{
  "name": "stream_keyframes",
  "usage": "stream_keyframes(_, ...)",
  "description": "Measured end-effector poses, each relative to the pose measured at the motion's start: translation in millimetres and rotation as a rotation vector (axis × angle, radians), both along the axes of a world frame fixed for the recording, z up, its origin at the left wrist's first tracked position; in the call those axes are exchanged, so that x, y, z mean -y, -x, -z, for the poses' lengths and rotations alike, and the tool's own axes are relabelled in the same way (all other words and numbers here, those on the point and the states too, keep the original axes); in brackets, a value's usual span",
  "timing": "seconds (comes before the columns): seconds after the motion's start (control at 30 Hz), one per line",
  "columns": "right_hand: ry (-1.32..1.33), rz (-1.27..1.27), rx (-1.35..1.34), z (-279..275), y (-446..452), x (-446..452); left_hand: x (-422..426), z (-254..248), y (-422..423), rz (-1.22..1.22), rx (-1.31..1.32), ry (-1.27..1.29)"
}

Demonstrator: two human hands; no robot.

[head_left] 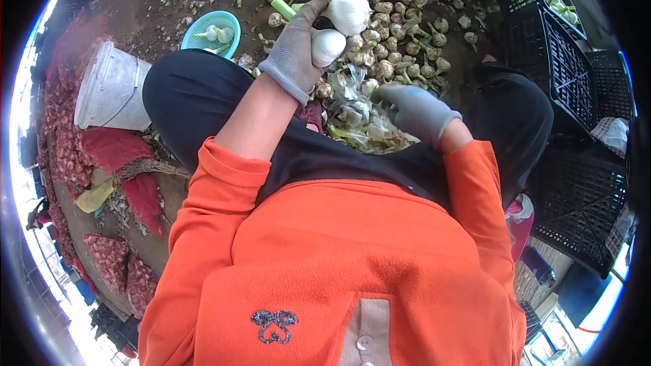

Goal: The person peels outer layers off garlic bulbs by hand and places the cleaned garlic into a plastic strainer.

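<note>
My left hand (pixel 293 42), in a grey work glove, is closed around white garlic bulbs with pale green stems. A large garlic bulb (pixel 349 13) sits at its fingertips, and a smaller garlic bulb (pixel 327 47) rests against the palm side. The stems stick out to the left behind the fingers. My right hand (pixel 417 114), also gloved, is low between the knees beside loose garlic skins (pixel 354 108). Its back faces me and its fingers point left; their undersides are hidden, so I cannot see whether they grip anything.
Unpeeled garlic bulbs (pixel 407 47) cover the ground ahead. A turquoise basket (pixel 235 22) with several white bulbs stands beyond my left knee, near a white bucket (pixel 112 88). Black plastic crates (pixel 569 61) are stacked at right. Red net sacks (pixel 108 257) lie at left.
</note>
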State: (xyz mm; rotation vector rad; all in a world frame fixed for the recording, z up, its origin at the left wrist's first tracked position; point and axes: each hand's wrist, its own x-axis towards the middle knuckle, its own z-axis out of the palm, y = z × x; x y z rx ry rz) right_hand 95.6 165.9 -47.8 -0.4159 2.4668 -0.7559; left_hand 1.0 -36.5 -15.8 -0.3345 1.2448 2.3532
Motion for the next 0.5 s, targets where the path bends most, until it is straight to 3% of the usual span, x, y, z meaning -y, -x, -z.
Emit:
stream_keyframes(0.13,0.512,0.477,0.207,-29.1,-1.1,-5.4,-0.8,-1.7,-1.1,0.080,-0.046,-0.096)
stream_keyframes(0.2,0.953,0.635,0.244,-32.3,1.2,-0.4,-7.6,-8.6,-9.8,0.099,-0.098,-0.089)
stream_keyframes(0.23,1.144,0.696,0.290,-38.3,3.6,12.5,-3.8,-8.9,-13.2,0.192,-0.155,-0.029)
stream_keyframes(0.27,1.336,0.762,0.322,-43.7,7.1,25.3,-4.0,-10.6,-16.3,0.225,-0.174,0.184)
stream_keyframes(0.33,1.626,0.746,0.489,-16.9,22.0,47.5,-16.0,-1.8,-30.8,0.194,-0.442,0.361)
stream_keyframes(0.4,1.724,0.837,0.695,9.9,30.7,49.3,-29.9,-15.8,-41.9,0.104,-0.438,0.387)
stream_keyframes(0.47,1.793,0.936,0.769,-7.3,27.1,59.5,-28.3,4.6,-36.4,0.031,-0.856,0.779)
stream_keyframes(0.5,1.825,0.944,0.780,-11.5,25.9,59.0,-27.5,3.6,-35.8,0.052,-0.860,0.759)
